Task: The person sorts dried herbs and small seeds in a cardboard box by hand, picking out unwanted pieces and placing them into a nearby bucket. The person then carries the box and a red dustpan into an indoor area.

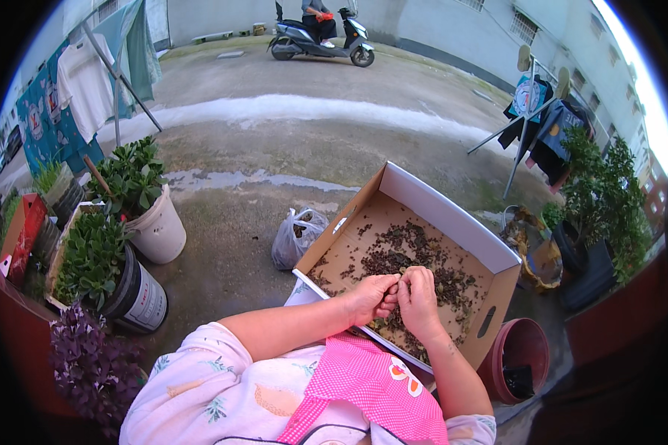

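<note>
In front of me a shallow cardboard box (pixel 448 214) rests tilted, close against my pink checked apron (pixel 367 384). Small dark reddish-brown dried husks (pixel 387 258), which look like Sichuan peppercorns, lie scattered over its bottom among dry leaf bits. My left hand (pixel 370 300) and my right hand (pixel 420 303) meet above the near part of the box, thumbs and fingertips pinched together. Between the fingertips is a small greenish plant piece (pixel 403 270), mostly hidden by the fingers.
A plastic bag (pixel 298 236) stands on the concrete beyond the box's left side. Potted plants (pixel 97 267) crowd the left; a reddish plastic pot (pixel 517 361) stands right. Laundry racks (pixel 526 119) flank the yard. Farther off, a person sits on a scooter (pixel 323 41).
</note>
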`<action>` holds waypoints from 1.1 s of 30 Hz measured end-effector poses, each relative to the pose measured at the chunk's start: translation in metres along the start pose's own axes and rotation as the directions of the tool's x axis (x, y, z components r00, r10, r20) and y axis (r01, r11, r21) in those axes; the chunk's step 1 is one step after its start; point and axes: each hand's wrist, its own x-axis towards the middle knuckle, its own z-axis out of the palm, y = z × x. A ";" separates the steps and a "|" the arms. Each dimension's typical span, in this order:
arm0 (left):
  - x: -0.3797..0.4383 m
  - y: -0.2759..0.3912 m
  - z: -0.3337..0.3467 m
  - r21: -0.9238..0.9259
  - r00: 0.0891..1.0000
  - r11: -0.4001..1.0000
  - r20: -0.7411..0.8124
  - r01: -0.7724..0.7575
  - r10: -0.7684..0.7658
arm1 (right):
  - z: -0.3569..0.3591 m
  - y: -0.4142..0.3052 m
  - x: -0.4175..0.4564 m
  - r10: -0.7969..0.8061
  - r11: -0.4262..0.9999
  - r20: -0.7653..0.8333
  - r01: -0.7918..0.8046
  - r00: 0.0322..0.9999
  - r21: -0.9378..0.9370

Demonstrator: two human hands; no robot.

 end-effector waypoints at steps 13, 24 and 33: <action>0.006 -0.009 -0.005 -0.027 0.998 0.998 0.020 -0.064 0.064 | -0.013 -0.001 -0.001 0.415 0.796 0.190 -0.456 0.890 0.397; 0.008 -0.007 -0.005 -0.021 0.997 0.997 -0.038 -0.068 0.067 | -0.015 0.008 -0.001 0.347 0.881 0.090 -0.357 0.934 0.310; 0.007 -0.008 -0.007 -0.016 0.997 0.998 -0.055 -0.059 0.058 | -0.008 0.011 -0.003 0.386 0.776 0.144 -0.405 0.911 0.483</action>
